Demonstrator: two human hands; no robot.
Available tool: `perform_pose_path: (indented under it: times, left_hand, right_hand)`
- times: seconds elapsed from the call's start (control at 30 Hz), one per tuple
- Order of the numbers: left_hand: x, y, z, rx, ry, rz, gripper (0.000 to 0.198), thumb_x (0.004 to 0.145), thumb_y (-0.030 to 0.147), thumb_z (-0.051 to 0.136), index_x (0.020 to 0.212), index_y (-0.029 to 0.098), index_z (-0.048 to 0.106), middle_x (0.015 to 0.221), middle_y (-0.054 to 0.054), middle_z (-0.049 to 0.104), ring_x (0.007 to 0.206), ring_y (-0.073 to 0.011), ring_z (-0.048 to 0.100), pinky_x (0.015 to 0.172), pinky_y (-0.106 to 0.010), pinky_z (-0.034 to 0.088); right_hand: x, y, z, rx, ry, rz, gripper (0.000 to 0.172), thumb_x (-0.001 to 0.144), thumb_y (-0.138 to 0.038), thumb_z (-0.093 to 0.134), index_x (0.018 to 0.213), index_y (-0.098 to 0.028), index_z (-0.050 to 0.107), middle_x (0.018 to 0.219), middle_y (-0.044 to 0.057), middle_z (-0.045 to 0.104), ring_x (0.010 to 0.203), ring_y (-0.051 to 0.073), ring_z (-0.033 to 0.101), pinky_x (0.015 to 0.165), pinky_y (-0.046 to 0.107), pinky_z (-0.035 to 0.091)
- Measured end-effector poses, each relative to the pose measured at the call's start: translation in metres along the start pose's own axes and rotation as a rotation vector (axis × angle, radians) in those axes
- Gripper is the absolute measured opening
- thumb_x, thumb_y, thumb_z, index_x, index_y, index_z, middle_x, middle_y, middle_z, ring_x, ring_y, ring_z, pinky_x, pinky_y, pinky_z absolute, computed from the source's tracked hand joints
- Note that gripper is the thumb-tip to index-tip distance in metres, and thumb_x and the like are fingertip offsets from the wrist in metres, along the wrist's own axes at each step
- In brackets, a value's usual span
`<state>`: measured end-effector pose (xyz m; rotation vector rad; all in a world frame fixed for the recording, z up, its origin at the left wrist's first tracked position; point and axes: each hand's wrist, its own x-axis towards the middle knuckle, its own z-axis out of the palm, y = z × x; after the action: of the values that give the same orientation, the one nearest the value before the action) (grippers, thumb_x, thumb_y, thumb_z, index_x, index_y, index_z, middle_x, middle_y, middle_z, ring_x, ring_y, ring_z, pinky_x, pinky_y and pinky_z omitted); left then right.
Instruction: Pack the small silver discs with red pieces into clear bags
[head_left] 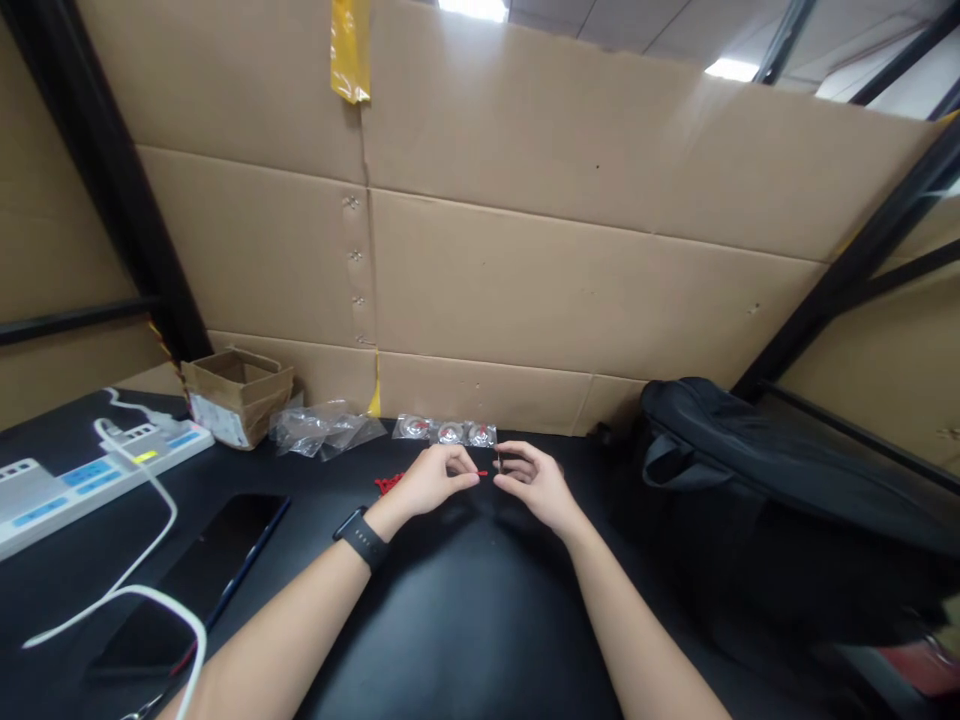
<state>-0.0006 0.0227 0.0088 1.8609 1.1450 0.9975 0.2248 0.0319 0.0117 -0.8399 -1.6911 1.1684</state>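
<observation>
My left hand point(433, 482) wears a black watch and pinches the end of a red cord point(483, 473) between thumb and forefinger. The cord's tip points right, towards my other hand. Beside the left wrist, the rest of the red cord point(388, 485) lies bunched on the black table. My right hand point(534, 482) is closed in a pinch a short way to the right, around something thin and dark, too small to make out. Just behind the hands, small clear packets point(450, 432) lie in a row, each holding a round silvery item with red on it.
At left stand a small open cardboard box point(244, 400), crumpled clear plastic bags point(326, 428) and a white power strip point(97, 480) with white cables. A dark phone or tablet point(214, 560) lies nearer. A black backpack point(750, 470) occupies the right; a cardboard wall point(510, 280) rises behind.
</observation>
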Motion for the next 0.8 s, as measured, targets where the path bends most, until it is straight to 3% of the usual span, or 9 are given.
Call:
perform_pose_path:
  times: [0.17,0.43,0.63,0.8]
  left_hand:
    - [0.002,-0.004,0.004,-0.094,0.026,0.014,0.027,0.081,0.034,0.071,0.104,0.020,0.076,0.098,-0.006,0.078,0.092,-0.0217,0.072,0.087,-0.032,0.053]
    - [0.004,-0.003,0.011,-0.116,0.120,0.055,0.017,0.081,0.033,0.071,0.091,0.019,0.074,0.094,-0.005,0.077,0.089,-0.0207,0.071,0.087,-0.031,0.052]
    - [-0.007,0.019,0.014,0.232,0.230,0.097,0.012,0.091,0.034,0.063,0.092,0.025,0.070,0.103,0.000,0.074,0.101,-0.0213,0.064,0.093,-0.037,0.039]
    - [-0.014,0.029,0.018,0.484,0.243,0.205,0.013,0.098,0.030,0.053,0.095,0.026,0.065,0.102,0.000,0.069,0.102,-0.0199,0.058,0.085,-0.035,0.031]
  right_hand:
    - [-0.002,0.001,0.015,0.157,-0.034,0.016,0.054,0.068,-0.026,0.086,0.116,-0.025,0.063,0.128,0.009,0.064,0.108,0.025,0.067,0.097,0.041,0.054]
    - [-0.003,0.003,0.021,0.264,-0.014,0.017,0.062,0.066,-0.023,0.088,0.121,-0.027,0.060,0.128,0.009,0.063,0.114,0.026,0.065,0.102,0.044,0.051]
    - [-0.004,0.002,0.023,0.313,0.001,0.014,0.061,0.067,-0.024,0.088,0.121,-0.027,0.060,0.129,0.009,0.062,0.109,0.025,0.066,0.102,0.046,0.050]
    - [-0.004,0.001,0.024,0.362,-0.007,0.007,0.061,0.066,-0.021,0.088,0.120,-0.027,0.061,0.126,0.008,0.063,0.106,0.024,0.068,0.102,0.046,0.050]
